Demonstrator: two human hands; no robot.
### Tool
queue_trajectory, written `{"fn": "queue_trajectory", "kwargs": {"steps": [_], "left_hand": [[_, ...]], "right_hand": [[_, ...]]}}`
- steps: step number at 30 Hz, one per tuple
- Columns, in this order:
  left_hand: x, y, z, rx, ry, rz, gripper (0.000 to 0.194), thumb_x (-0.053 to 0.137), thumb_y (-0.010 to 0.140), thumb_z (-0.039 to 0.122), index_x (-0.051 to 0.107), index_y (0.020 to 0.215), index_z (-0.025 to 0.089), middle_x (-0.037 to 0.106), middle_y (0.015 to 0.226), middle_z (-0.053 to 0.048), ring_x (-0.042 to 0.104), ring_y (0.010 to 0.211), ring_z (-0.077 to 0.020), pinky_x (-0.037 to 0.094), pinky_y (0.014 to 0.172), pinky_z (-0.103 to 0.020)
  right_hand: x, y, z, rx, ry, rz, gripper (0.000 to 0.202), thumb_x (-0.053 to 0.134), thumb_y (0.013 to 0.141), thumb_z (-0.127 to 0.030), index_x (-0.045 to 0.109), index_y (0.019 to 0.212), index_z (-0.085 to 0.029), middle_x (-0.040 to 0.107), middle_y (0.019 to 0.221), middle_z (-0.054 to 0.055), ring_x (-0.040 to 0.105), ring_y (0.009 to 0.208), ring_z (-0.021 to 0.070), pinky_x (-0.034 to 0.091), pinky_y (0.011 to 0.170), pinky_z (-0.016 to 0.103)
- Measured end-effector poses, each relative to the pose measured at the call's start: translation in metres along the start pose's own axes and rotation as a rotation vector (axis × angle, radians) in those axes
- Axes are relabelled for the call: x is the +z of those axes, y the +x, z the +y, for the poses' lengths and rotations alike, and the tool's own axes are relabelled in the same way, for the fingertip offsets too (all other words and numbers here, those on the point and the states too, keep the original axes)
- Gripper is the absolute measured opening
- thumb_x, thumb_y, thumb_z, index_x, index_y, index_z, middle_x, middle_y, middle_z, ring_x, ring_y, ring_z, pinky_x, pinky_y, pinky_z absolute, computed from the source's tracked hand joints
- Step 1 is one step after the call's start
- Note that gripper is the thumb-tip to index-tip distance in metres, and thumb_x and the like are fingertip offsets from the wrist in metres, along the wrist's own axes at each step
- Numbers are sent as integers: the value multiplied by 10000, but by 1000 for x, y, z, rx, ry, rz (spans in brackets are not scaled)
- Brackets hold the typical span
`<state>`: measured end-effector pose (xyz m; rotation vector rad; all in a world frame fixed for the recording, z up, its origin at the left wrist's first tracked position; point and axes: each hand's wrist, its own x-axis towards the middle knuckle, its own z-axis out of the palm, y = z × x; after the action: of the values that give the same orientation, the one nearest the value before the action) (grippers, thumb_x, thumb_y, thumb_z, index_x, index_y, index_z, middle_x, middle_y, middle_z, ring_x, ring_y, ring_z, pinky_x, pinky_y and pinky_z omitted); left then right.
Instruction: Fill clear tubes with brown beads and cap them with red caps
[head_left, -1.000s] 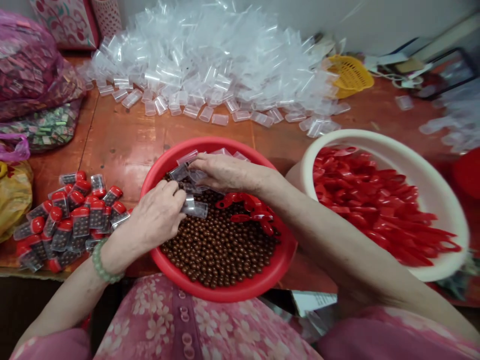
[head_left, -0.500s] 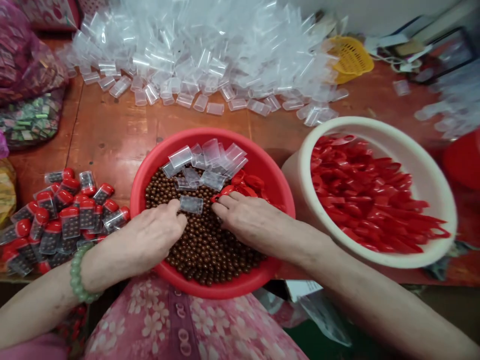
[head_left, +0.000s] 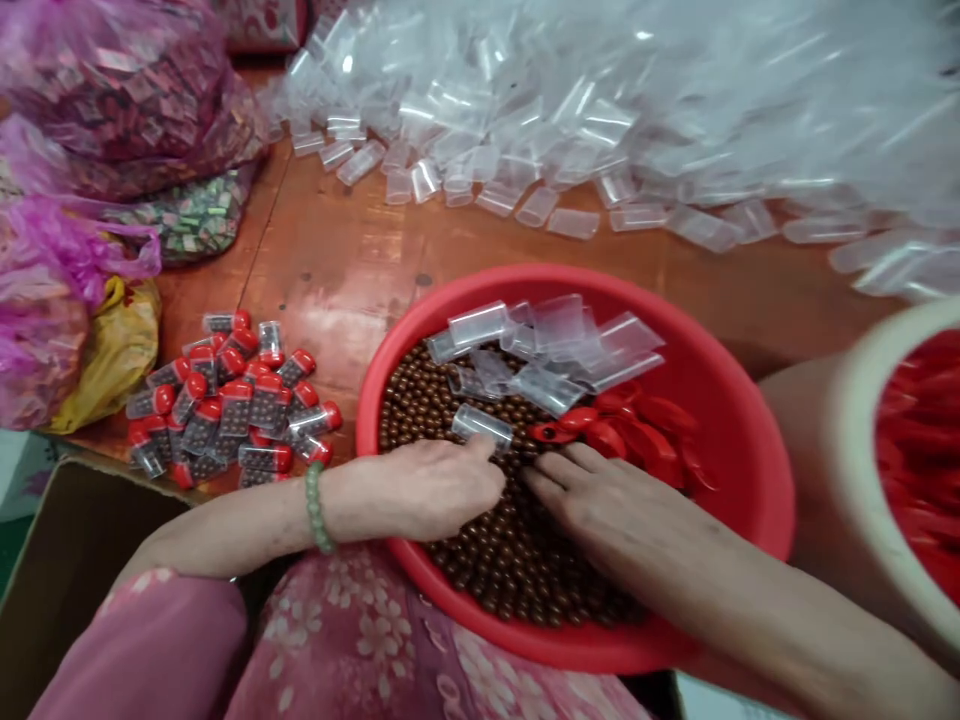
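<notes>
A red basin [head_left: 765, 480] holds brown beads [head_left: 487, 580], clear plastic tubes [head_left: 562, 330] and red caps [head_left: 660, 430]. My left hand [head_left: 442, 490], a green bead bracelet at its wrist, is closed on one clear tube [head_left: 481, 426] above the beads. My right hand [head_left: 592, 490] reaches into the beads beside the red caps, palm down. Its fingertips are partly sunk among the beads, so whatever they hold is hidden. A black-spotted red cap [head_left: 553, 432] lies just beyond its fingers.
Filled red-capped tubes [head_left: 236, 410] lie at the left. Bags [head_left: 135, 90] stand behind them. A large heap of clear tubes [head_left: 540, 130] spreads across the back. A white tub [head_left: 862, 450] of red caps is at the right.
The view has swung left, so the basin appears farther right and the filled tubes show more fully. The tube at my left hand is tilted differently, and my right hand sits lower among the beads.
</notes>
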<state>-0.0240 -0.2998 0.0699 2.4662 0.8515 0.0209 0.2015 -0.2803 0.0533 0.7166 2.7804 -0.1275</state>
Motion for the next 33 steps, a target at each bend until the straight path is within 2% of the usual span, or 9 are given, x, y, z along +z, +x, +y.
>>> {"fn": "queue_trajectory", "kwargs": {"steps": [5,9,11,16,19,22,26,30,33], "left_hand": [[-31,-3,11,-50,72,-70,259,377,896,61,632,877,101,635,1022,-157,642,756,-214,483,580,-319],[-48,13,23,-121,141,-377,224,459,837,27,670,907,63,689,944,-172,667,800,-247,481,564,-301],[-44,24,26,-118,142,-438,199,503,814,31,681,897,63,705,933,-173,675,804,-256,483,558,-302],[-20,30,21,-67,42,-302,188,505,834,55,689,829,95,718,867,-142,684,797,-258,504,614,-332],[-10,21,17,-86,-44,-188,238,456,867,71,694,874,83,711,879,-140,681,814,-256,500,624,-336],[-4,14,14,-113,-135,-144,253,445,853,63,693,900,66,693,837,-144,671,758,-245,461,551,-318],[-2,13,11,-106,-249,-115,249,444,835,61,684,901,62,672,825,-145,646,719,-216,439,531,-300],[-7,12,8,-143,-305,-135,233,481,793,66,658,945,62,659,923,-139,632,774,-216,487,625,-316],[-10,7,6,-132,-335,-36,197,508,793,103,632,946,97,639,973,-109,618,827,-210,497,682,-315]], "right_hand": [[-11,5,-11,-12,-31,-59,251,465,765,5,644,797,-169,651,765,120,578,716,268,473,619,377],[-27,13,-24,-24,-49,-89,241,463,798,-10,666,821,-139,649,771,133,581,746,285,489,634,395],[-29,15,-27,-23,3,-98,249,457,809,-15,673,837,-136,653,795,132,582,764,288,502,659,411],[-19,11,-28,-45,315,-52,296,449,770,1,674,858,-170,669,869,103,601,845,243,535,799,370],[-11,6,-26,16,495,-41,288,462,737,-16,655,883,-172,664,890,100,615,873,241,545,829,380],[-6,-1,-23,91,668,-80,207,488,782,-99,637,902,-177,662,929,114,633,891,243,556,817,386],[-2,-10,-19,175,879,-94,215,518,830,-227,639,1007,-201,671,1001,118,645,927,258,555,840,423],[-4,-15,-17,312,1129,-103,296,617,826,-414,645,1055,-229,672,1091,108,638,1017,274,534,909,435],[-11,-14,-16,426,1314,-83,368,687,774,-460,650,1060,-231,676,1109,94,627,1069,281,516,942,425]]}}
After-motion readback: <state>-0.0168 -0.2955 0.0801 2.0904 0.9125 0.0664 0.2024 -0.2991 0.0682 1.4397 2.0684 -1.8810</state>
